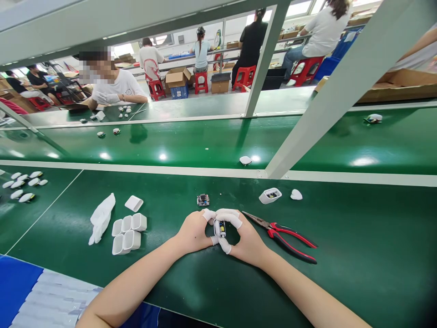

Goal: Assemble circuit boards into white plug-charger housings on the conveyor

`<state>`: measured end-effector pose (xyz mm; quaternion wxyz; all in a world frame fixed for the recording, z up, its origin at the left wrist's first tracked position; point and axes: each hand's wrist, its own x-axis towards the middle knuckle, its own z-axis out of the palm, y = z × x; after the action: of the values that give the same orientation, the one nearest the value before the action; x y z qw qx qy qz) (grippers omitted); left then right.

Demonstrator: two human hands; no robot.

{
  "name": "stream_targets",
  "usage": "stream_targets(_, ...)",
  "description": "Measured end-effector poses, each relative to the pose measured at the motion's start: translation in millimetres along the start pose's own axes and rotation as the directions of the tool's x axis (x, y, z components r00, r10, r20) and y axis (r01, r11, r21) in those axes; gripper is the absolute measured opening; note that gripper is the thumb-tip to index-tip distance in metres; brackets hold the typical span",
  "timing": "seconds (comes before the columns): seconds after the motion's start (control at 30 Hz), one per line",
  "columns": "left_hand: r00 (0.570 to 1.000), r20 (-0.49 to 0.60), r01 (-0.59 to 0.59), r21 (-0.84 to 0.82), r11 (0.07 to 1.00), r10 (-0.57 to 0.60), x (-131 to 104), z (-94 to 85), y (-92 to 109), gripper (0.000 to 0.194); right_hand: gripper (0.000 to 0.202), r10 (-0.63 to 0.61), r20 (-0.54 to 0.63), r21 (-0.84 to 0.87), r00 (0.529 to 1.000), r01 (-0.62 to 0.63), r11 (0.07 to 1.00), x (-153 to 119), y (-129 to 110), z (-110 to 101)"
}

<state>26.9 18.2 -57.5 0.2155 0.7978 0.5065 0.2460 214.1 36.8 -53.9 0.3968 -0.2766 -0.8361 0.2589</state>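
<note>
Left of the needle-nose pliers (273,228) on the green bench (205,284), the left hand (195,231) and right hand (247,238) share a narrow grip around a small white housing (221,229), its open face turned outward, apparently to expose the circuitry inside. White finger cots (233,220) probably protect its surface. A loose circuit board (203,200) lies left of the pliers' tip, a second white housing (270,196) just beyond the pliers, both seemingly within easy reach. Well left of the pliers, open white cases (131,240) cluster, likely saving space.
</note>
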Motion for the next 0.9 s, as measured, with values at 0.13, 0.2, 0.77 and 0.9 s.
stream_targets(0.13,1.0,-0.002,-0.002,-0.003,1.0,0.002,-0.2,-2.2,1.2,0.041,0.046,0.016,-0.006,-0.018,1.0,-0.016,1.0,-0.2,1.9,0.4)
stream_targets(0.2,1.0,-0.001,-0.007,-0.003,1.0,0.007,-0.7,-2.4,1.6,0.042,0.046,0.018,-0.013,-0.023,1.0,-0.018,1.0,-0.7,2.7,0.2)
stream_targets(0.77,0.997,0.041,0.062,-0.015,0.998,-0.062,1.5,-5.2,7.1,0.034,0.05,0.002,-0.126,-0.009,0.992,-0.004,1.0,-5.9,8.3,0.4)
stream_targets(0.9,0.997,0.042,0.057,0.008,0.998,-0.057,1.9,-5.0,7.7,0.032,0.049,0.003,-0.109,-0.034,0.994,-0.006,0.999,-4.5,6.9,0.3)
